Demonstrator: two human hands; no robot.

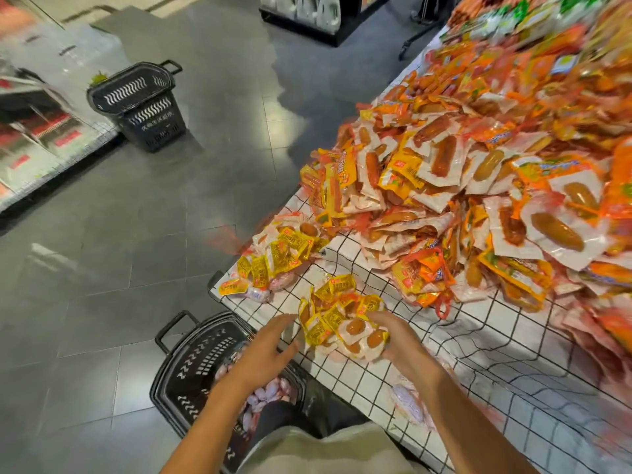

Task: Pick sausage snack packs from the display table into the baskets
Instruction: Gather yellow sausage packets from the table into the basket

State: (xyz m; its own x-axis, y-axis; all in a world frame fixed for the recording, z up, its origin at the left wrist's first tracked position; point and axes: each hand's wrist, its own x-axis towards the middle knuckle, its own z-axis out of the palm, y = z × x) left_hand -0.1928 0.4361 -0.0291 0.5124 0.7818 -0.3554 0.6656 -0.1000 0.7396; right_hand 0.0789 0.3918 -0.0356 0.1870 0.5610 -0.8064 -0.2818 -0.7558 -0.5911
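A net bag of yellow-and-white sausage snack packs (pixel 337 319) lies near the front corner of the display table (pixel 478 343), which has a white cloth with a black grid. My right hand (pixel 396 340) grips the bag's right side with curled fingers. My left hand (pixel 270 347) hovers just left of the bag, fingers straight and spread, above a black basket (pixel 186 374) on the floor that holds pale packs. A second similar bag (pixel 273 265) sits at the table's corner. A big heap of orange and yellow sausage packs (pixel 478 172) covers the table behind.
Another black basket (pixel 140 104) stands on the grey tiled floor at the far left, beside a low shelf of goods (pixel 41 107). A dark display stand (pixel 325 15) is at the top. Open floor lies between the two baskets.
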